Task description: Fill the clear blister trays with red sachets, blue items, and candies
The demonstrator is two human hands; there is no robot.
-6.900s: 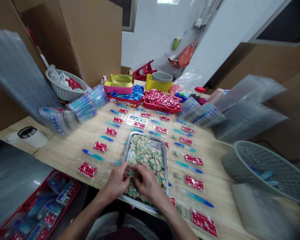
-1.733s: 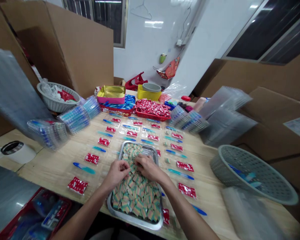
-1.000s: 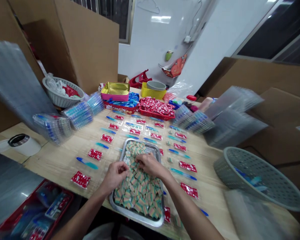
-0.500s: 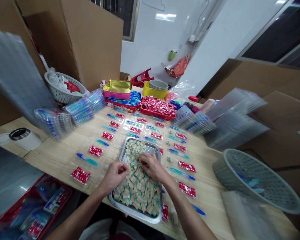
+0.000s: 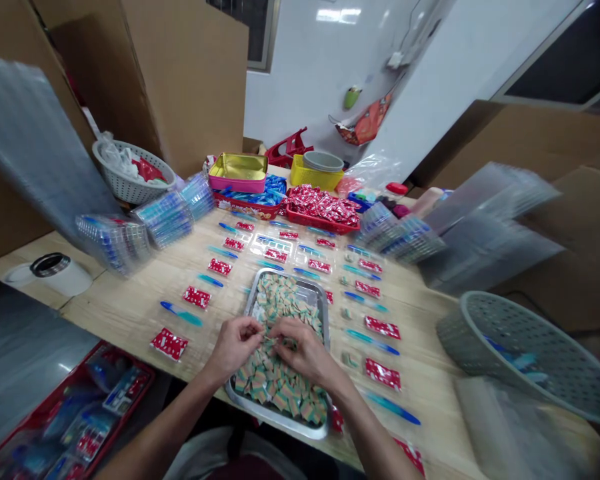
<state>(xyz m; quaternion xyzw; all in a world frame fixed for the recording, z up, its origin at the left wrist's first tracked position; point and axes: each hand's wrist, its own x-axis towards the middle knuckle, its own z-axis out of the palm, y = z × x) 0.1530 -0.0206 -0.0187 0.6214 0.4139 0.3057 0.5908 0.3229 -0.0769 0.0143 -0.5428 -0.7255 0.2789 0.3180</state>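
A metal tray (image 5: 321,303) full of small striped erasers (image 5: 285,307) sits on the wooden table in front of me. My left hand (image 5: 233,347) and my right hand (image 5: 303,350) meet over the tray's middle. Both have fingers curled in a pinch on a few of the striped erasers (image 5: 269,339) between them. Clear blister packs with red packets (image 5: 197,296) and blue pens (image 5: 183,312) lie in rows on both sides of the tray.
A grey basket (image 5: 530,353) stands at the right, a white basket (image 5: 130,173) at the back left. Red trays of blue pens (image 5: 253,197) and red packets (image 5: 323,205) sit at the back, with stacks of clear blister packs (image 5: 115,240). A red crate (image 5: 65,427) sits low left.
My right hand has drawn back from the tray's far half toward my left hand, and both now pinch together over the middle. The view has shifted slightly.
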